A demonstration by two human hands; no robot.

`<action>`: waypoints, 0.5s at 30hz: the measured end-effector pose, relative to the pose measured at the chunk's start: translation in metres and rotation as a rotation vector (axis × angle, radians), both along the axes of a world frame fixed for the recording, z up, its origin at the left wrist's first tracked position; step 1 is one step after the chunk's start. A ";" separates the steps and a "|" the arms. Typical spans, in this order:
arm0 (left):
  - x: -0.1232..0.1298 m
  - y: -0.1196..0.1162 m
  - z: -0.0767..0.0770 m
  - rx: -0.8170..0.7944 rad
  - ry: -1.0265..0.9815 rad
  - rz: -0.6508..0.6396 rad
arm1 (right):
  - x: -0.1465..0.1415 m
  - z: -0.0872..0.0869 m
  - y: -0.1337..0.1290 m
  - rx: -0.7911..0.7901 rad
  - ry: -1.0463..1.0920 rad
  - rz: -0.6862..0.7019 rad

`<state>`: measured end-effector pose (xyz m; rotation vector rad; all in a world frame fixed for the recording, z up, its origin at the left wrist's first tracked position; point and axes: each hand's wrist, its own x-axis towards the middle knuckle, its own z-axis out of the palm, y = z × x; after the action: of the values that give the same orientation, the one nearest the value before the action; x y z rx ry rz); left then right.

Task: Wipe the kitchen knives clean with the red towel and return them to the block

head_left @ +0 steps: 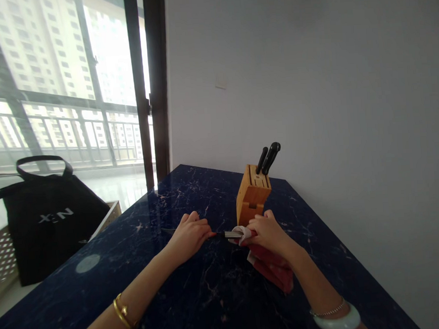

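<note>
My left hand (192,235) is closed around the middle of a slim tool that looks like a knife (231,234). A thin dark tip shows left of my fingers, and a black and silver part sticks out to their right. My right hand (267,232) is closed on a red and white cloth (272,270), wrapped round the silver end. The cloth's loose part hangs below onto the table. Just behind my right hand stands a wooden knife block (254,192) with black-handled knives (270,158) in its top slots.
The dark blue marbled table (212,294) lies under both hands, with a pale wall behind and to the right. Left of the table, a black bag (55,224) sits in a white perforated basket (0,262). Large windows are beyond it.
</note>
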<state>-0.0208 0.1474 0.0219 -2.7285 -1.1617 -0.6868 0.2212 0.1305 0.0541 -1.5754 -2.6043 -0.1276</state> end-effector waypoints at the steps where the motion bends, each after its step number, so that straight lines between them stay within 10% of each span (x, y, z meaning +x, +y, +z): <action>1: 0.000 0.000 0.000 -0.003 -0.003 -0.004 | 0.001 0.001 0.000 -0.023 0.013 -0.005; 15: -0.003 0.002 0.001 0.166 0.056 0.085 | 0.023 0.005 -0.004 -0.083 -0.015 -0.173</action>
<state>-0.0234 0.1493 0.0224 -2.5299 -1.1455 -0.6598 0.2438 0.1260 0.0588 -1.8337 -2.5112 -0.0449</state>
